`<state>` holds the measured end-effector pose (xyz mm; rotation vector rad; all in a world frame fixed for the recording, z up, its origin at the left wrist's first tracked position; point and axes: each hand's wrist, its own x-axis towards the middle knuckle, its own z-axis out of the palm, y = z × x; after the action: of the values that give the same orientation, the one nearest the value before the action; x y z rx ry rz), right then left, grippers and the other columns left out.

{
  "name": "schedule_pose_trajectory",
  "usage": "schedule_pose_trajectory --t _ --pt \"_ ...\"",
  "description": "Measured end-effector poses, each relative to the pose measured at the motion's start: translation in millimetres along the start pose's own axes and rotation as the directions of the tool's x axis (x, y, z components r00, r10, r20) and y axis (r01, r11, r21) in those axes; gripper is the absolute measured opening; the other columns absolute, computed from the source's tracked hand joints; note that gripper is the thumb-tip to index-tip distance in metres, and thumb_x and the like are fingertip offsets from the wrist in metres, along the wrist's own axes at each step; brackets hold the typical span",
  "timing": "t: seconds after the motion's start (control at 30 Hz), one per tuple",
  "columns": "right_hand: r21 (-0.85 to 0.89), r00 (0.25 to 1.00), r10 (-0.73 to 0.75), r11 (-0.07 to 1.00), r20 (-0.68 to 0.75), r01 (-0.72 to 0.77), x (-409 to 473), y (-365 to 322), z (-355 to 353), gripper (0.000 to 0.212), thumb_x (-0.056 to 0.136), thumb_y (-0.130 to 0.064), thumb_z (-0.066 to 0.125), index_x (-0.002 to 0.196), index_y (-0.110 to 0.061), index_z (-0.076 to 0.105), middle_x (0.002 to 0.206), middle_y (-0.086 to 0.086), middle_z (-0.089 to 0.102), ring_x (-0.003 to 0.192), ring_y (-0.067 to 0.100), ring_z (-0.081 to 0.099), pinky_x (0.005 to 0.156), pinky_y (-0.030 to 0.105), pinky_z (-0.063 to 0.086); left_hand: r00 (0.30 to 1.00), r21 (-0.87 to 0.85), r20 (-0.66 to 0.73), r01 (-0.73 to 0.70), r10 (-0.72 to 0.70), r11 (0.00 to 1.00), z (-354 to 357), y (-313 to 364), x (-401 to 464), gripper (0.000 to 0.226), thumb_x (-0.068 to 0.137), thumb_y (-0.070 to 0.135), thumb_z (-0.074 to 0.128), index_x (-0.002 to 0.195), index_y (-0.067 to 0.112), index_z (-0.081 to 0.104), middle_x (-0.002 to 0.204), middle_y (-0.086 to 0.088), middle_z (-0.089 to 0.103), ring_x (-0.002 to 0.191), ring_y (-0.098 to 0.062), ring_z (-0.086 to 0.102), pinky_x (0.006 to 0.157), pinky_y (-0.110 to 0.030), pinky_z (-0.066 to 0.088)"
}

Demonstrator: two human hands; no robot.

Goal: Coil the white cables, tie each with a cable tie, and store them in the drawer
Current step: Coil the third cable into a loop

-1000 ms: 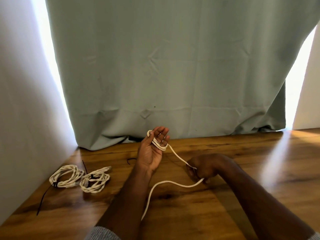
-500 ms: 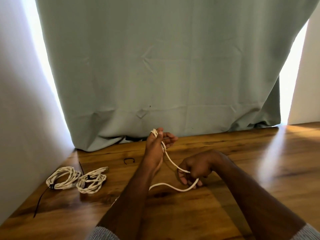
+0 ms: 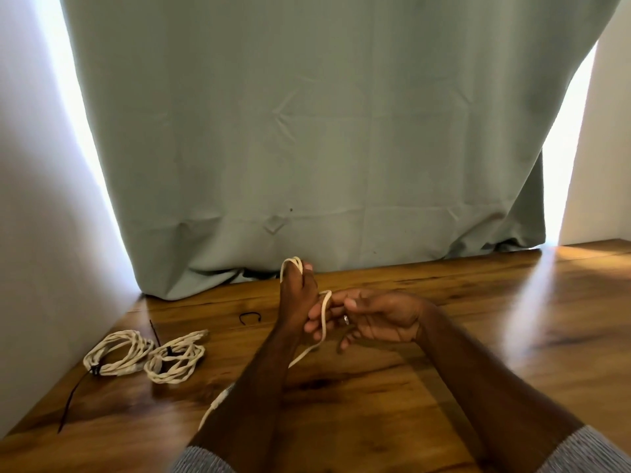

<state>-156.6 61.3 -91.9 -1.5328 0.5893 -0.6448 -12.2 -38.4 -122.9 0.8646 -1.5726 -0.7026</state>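
- Left hand [image 3: 296, 302] raised upright over the wooden surface [image 3: 478, 336], fingers curled round a few loops of white cable [image 3: 324, 315] showing at the fingertips.
- Right hand [image 3: 379, 319] just beside the left, thumb and fingers pinching the cable's free run, bringing a fresh bend up against the left palm.
- Loose tail dropping below the hands, passing under the left forearm toward the near edge, partly hidden.
- Well left of the hands: two finished coils [image 3: 117, 351] [image 3: 176, 361] lying side by side and touching, each cinched with a black tie.
- Spare black cable tie [image 3: 250, 317] curled on the surface just left of the left hand; another long black tie [image 3: 70, 401] trailing from the farther coil.
- No drawer in view.
- Risks, as judged: loops slipping off the left fingertips if the grip relaxes while the right hand re-pinches; uneven loop sizes from slack in the feed; tail snagging under the left forearm and tugging the coil open; coil springing apart when one hand lets go to reach the spare tie.
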Motion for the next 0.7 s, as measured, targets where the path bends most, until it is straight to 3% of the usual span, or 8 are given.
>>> schedule_pose_trajectory --t 0.07,0.13,0.2,0.27,0.37,0.5,0.63,0.7 --pt "-0.028 0.998 -0.05 0.998 -0.045 0.048 5 -4 9 0.051 0.093 -0.026 0.059 0.134 0.004 0.049 0.124 0.021 0.06 0.118 0.035 0.055 0.09 0.042 0.045 0.997 -0.056 0.04 0.072 -0.07 0.996 -3 -4 3 0.025 0.106 0.023 0.04 0.082 0.015 0.04 0.071 -0.002 0.043 0.065 -0.015 0.045 0.062 -0.032 0.039" --pt "-0.026 0.977 -0.1 0.995 -0.189 0.097 7 -10 14 0.026 0.093 -0.019 0.058 0.111 0.0 0.061 0.091 0.012 0.067 0.086 0.023 0.066 0.081 0.038 0.05 0.965 -0.158 0.183 0.216 -0.186 0.964 -3 -6 3 0.021 0.104 0.024 0.042 0.086 0.014 0.045 0.066 0.0 0.049 0.06 -0.014 0.049 0.056 -0.029 0.04" --pt "-0.014 0.911 -0.16 0.986 -0.38 0.167 3 -14 12 0.017 0.094 -0.02 0.058 0.088 -0.007 0.066 0.06 0.002 0.053 0.05 0.012 0.052 0.067 0.035 0.046 0.909 -0.186 0.331 0.324 -0.252 0.928 -2 -6 4 0.023 0.102 0.03 0.044 0.088 0.014 0.051 0.067 -0.006 0.053 0.055 -0.017 0.05 0.049 -0.028 0.039" --pt "-0.009 0.815 -0.227 0.965 -0.534 0.263 -4 -17 3 0.021 0.094 -0.022 0.062 0.079 -0.007 0.066 0.049 -0.003 0.038 0.036 0.007 0.034 0.052 0.027 0.04 0.877 -0.168 0.404 0.349 -0.259 0.922 0 0 4 0.026 0.105 0.026 0.042 0.085 0.012 0.05 0.065 -0.009 0.052 0.047 -0.016 0.044 0.046 -0.027 0.034" --pt "-0.024 0.687 -0.277 0.935 -0.672 0.353 -12 -20 -5 0.022 0.088 -0.02 0.063 0.081 0.001 0.067 0.046 -0.003 0.032 0.032 0.005 0.026 0.038 0.018 0.028 0.828 -0.145 0.499 0.372 -0.257 0.917 1 12 -5 0.022 0.107 0.026 0.037 0.094 0.011 0.047 0.06 -0.008 0.054 0.041 -0.013 0.041 0.046 -0.026 0.031" --pt "-0.019 0.607 -0.249 0.934 -0.754 0.358 -18 -24 -13 0.017 0.083 -0.012 0.068 0.095 -0.001 0.07 0.051 0.004 0.045 0.032 0.005 0.03 0.035 0.017 0.03 0.705 -0.072 0.634 0.462 -0.317 0.884 2 9 -15 0.029 0.106 0.036 0.037 0.117 0.012 0.047 0.06 -0.006 0.05 0.045 -0.015 0.035 0.047 -0.027 0.026" --pt "0.213 0.583 -0.071 0.89 -0.81 0.404 -20 -16 -25 0.029 0.093 -0.005 0.06 0.123 -0.007 0.058 0.067 0.01 0.059 0.039 0.005 0.048 0.042 0.019 0.049 0.54 -0.057 0.792 0.53 -0.285 0.846 -1 13 -21 0.043 0.099 0.059 0.039 0.086 0.019 0.048 0.06 0.0 0.04 0.049 -0.013 0.023 0.048 -0.028 0.018" --pt "0.31 0.618 -0.034 0.843 -0.785 0.44 -22 -10 -27 0.027 0.097 -0.009 0.055 0.124 -0.006 0.058 0.075 0.013 0.066 0.047 0.01 0.061 0.052 0.025 0.059 0.565 -0.059 0.78 0.494 -0.269 0.867 0 15 -23 0.036 0.101 0.052 0.042 0.087 0.019 0.045 0.06 0.003 0.04 0.049 -0.011 0.023 0.049 -0.028 0.018"
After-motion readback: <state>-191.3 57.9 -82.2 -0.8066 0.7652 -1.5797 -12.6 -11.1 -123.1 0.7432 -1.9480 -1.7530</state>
